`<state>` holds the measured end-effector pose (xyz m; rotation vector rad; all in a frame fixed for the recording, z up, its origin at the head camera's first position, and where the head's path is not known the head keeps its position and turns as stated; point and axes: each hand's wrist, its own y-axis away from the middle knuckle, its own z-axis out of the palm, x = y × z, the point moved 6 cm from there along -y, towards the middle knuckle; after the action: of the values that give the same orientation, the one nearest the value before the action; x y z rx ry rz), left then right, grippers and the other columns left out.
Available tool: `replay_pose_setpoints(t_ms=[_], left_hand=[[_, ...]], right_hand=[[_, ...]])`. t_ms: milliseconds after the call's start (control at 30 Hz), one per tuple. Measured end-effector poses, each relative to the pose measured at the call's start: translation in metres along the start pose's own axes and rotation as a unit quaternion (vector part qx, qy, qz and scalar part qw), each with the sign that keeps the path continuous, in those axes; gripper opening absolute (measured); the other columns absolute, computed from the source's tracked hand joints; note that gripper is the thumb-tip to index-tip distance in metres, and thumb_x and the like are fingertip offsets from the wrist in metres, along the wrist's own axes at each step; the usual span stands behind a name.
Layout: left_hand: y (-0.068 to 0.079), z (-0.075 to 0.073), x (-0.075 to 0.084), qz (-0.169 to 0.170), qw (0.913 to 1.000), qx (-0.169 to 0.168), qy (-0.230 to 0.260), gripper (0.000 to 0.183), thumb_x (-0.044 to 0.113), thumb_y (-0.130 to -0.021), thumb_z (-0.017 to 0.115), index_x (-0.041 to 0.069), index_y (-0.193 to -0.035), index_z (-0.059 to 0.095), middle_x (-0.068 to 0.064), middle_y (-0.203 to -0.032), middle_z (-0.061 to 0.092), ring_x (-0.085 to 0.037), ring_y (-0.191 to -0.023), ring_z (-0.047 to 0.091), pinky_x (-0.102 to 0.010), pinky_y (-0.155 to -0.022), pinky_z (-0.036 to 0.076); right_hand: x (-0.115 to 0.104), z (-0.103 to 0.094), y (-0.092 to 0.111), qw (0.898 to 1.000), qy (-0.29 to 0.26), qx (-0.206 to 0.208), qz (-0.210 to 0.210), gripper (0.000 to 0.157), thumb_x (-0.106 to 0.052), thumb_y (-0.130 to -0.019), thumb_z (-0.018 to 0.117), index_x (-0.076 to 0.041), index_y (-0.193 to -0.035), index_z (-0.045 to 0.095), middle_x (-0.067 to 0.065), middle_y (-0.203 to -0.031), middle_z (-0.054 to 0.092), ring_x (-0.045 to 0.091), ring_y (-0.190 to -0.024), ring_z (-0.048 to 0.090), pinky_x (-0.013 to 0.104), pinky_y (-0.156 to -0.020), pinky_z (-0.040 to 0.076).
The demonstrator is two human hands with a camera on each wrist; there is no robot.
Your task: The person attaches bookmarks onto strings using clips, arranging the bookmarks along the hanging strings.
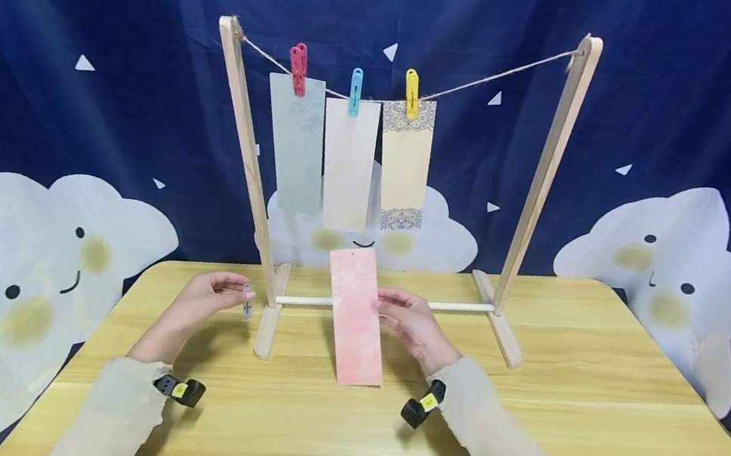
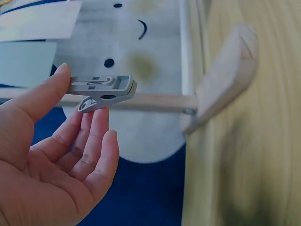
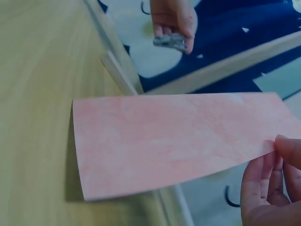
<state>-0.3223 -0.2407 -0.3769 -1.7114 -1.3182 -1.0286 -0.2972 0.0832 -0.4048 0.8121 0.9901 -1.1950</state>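
Observation:
My left hand (image 1: 209, 298) pinches a grey clothespin (image 2: 102, 90) between thumb and fingertips, beside the stand's left foot. In my right hand (image 1: 413, 327) is a pink paper bookmark (image 1: 357, 318), pinched by its right edge and held in front of the rack's low white bar (image 1: 461, 307). A small hole shows near the bookmark's top. Above, three paper strips hang from a twine line (image 1: 494, 76): a grey-green one (image 1: 296, 147) under a red clothespin (image 1: 298, 69), a whitish one (image 1: 347, 169) under a blue clothespin (image 1: 355, 93), and a patterned cream one (image 1: 405, 168) under a yellow clothespin (image 1: 411, 94).
The twine is tied between two wooden posts, the left post (image 1: 245, 145) and the right post (image 1: 548, 174), whose feet stand on the wooden table (image 1: 286, 431). Behind hangs a dark blue curtain (image 1: 168, 105) with printed clouds and white triangles.

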Motion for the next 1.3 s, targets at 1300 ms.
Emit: replay_pose_setpoints(t_ms=[1300], left_hand=[[-0.083, 0.099, 0.187, 0.099, 0.9941, -0.028, 0.034, 0.035, 0.017, -0.089, 0.066, 0.0, -0.119, 0.062, -0.015, -0.11, 0.066, -0.021, -0.095, 0.061, -0.031, -0.084, 0.051]], right_hand=[[-0.136, -0.083, -0.008, 0.967, 0.046, 0.143, -0.207, 0.009, -0.004, -0.087, 0.066, -0.012, -0.086, 0.069, -0.004, -0.081, 0.067, 0.006, -0.073, 0.058, 0.016, -0.067, 0.049]])
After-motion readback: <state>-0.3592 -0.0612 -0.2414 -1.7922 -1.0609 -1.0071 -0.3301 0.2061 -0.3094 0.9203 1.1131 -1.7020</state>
